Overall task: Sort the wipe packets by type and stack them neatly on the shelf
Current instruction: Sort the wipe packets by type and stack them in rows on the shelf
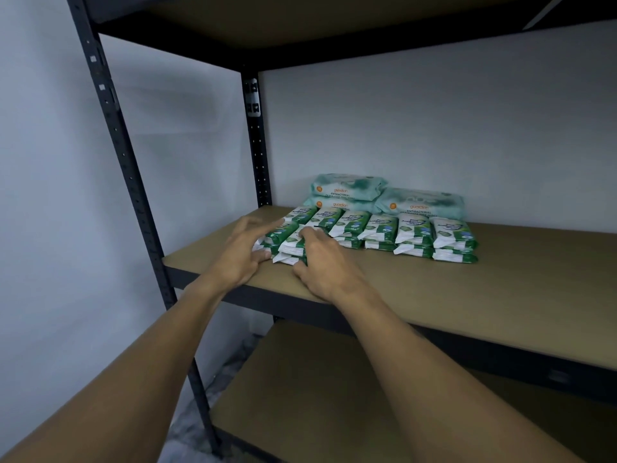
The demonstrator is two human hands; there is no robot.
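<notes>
Small green-and-white wipe packets [414, 232] stand in a row of short stacks on the brown shelf board [484, 289]. Behind them lie large teal wipe packs, two stacked at the left [347, 192] and one at the right [420, 203]. At the row's left end a front stack of small packets [289, 249] sits between my hands. My left hand [240, 255] presses its straight fingers against the stack's left side and top. My right hand [322, 265] curls its fingers over the stack's top, with the thumb at the stack's front edge.
A dark metal upright [130, 182] stands at the front left of the rack and another [257, 145] at the back corner. An upper shelf [300, 25] hangs overhead and a lower shelf [317, 396] lies below. White walls close in the left and back.
</notes>
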